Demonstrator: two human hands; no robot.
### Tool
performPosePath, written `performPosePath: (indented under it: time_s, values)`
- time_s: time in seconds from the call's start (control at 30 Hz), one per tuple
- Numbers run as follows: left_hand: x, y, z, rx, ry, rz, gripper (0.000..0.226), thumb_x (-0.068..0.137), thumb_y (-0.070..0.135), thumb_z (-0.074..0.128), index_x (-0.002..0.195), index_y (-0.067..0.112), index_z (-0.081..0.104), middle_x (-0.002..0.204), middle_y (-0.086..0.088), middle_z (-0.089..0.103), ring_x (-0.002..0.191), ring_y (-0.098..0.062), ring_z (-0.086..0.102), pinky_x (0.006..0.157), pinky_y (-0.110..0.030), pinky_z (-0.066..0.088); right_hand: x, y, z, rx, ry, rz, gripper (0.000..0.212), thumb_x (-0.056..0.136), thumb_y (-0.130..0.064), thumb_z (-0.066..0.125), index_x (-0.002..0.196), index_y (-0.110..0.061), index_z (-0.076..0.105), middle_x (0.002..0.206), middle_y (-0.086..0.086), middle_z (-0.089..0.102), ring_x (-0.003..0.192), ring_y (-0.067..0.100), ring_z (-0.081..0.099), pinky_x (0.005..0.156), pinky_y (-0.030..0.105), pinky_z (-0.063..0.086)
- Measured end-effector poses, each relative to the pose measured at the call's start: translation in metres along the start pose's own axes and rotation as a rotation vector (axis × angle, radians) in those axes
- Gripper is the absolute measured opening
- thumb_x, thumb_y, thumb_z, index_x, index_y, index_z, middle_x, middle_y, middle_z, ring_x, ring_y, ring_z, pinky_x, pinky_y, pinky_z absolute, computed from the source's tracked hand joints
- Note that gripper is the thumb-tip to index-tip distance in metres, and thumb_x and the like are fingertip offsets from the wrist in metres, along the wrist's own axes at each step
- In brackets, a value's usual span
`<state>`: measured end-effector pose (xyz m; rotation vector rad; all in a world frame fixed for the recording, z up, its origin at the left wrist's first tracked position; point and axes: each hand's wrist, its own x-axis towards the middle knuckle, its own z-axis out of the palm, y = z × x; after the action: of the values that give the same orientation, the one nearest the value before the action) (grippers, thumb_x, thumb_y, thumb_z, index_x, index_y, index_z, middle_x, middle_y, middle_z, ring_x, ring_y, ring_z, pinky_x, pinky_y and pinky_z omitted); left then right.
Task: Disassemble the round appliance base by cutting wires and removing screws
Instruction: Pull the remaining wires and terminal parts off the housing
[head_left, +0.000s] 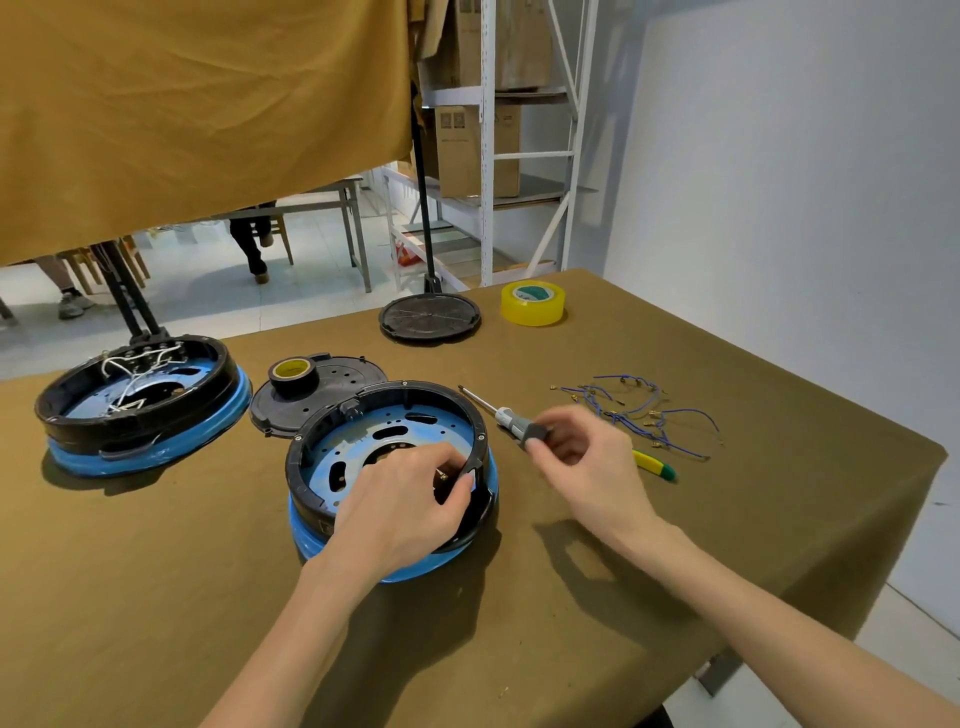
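Centrally in the frame, the round appliance base (389, 467) sits on the olive-covered surface (156, 597), black ring up, blue skirt below. Inside it the left hand (410, 499) has its grip pinched on a small brass screw (442, 474) near the right rim. Just right, the right hand (576, 457) curls its grip around the screwdriver (506, 415) handle (blurred), tip pointing to upper left. Cut blue wires (639, 415) lie farther right; a second base (140, 405) sits at left.
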<state>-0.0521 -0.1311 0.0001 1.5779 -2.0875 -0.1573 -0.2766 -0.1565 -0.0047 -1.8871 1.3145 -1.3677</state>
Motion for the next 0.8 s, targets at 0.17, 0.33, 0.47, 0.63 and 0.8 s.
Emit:
performPosePath:
  time_s: [0.17, 0.33, 0.47, 0.63, 0.8]
  values:
    - [0.004, -0.002, 0.003, -0.001, 0.005, -0.019, 0.028, 0.093, 0.059, 0.045, 0.096, 0.039, 0.064, 0.082, 0.023, 0.065, 0.084, -0.002, 0.063, 0.074, -0.032, 0.057, 0.062, 0.036, -0.012, -0.239, 0.041, 0.114, 0.015, 0.093, -0.022, 0.073, 0.102, -0.017, 0.062, 0.081, -0.004, 0.066, 0.075, 0.009, 0.061, 0.066, 0.022, 0.049]
    - [0.005, -0.002, 0.003, -0.013, 0.018, -0.027, 0.028, 0.093, 0.06, 0.045, 0.096, 0.04, 0.064, 0.08, 0.025, 0.066, 0.082, 0.001, 0.063, 0.072, -0.03, 0.057, 0.106, 0.078, -0.015, -0.374, -0.114, 0.25, 0.008, 0.093, -0.017, 0.07, 0.101, -0.015, 0.069, 0.091, 0.007, 0.073, 0.093, 0.026, 0.067, 0.077, 0.034, 0.05]
    - [0.004, -0.001, 0.003, -0.003, 0.044, -0.012, 0.024, 0.094, 0.057, 0.049, 0.095, 0.04, 0.065, 0.078, 0.026, 0.065, 0.08, 0.002, 0.062, 0.069, -0.028, 0.056, 0.109, 0.089, -0.019, -0.515, -0.172, 0.242, 0.026, 0.097, -0.02, 0.066, 0.121, -0.012, 0.07, 0.116, 0.012, 0.069, 0.104, 0.027, 0.064, 0.09, 0.037, 0.051]
    - [0.001, 0.0, 0.001, 0.028, 0.063, 0.043, 0.028, 0.096, 0.056, 0.047, 0.101, 0.037, 0.068, 0.083, 0.024, 0.065, 0.08, -0.001, 0.062, 0.068, -0.022, 0.054, 0.071, 0.052, -0.014, -0.383, -0.048, 0.081, 0.019, 0.096, -0.009, 0.061, 0.111, -0.016, 0.071, 0.105, 0.002, 0.067, 0.084, 0.003, 0.059, 0.076, 0.017, 0.045]
    - [-0.014, -0.001, -0.003, 0.125, 0.157, 0.041, 0.04, 0.096, 0.063, 0.043, 0.099, 0.036, 0.072, 0.088, 0.02, 0.07, 0.082, -0.002, 0.062, 0.08, -0.028, 0.05, -0.003, 0.006, 0.015, -0.161, -0.271, -0.057, 0.011, 0.094, -0.02, 0.068, 0.095, -0.03, 0.07, 0.086, -0.018, 0.066, 0.088, 0.001, 0.062, 0.073, 0.01, 0.046]
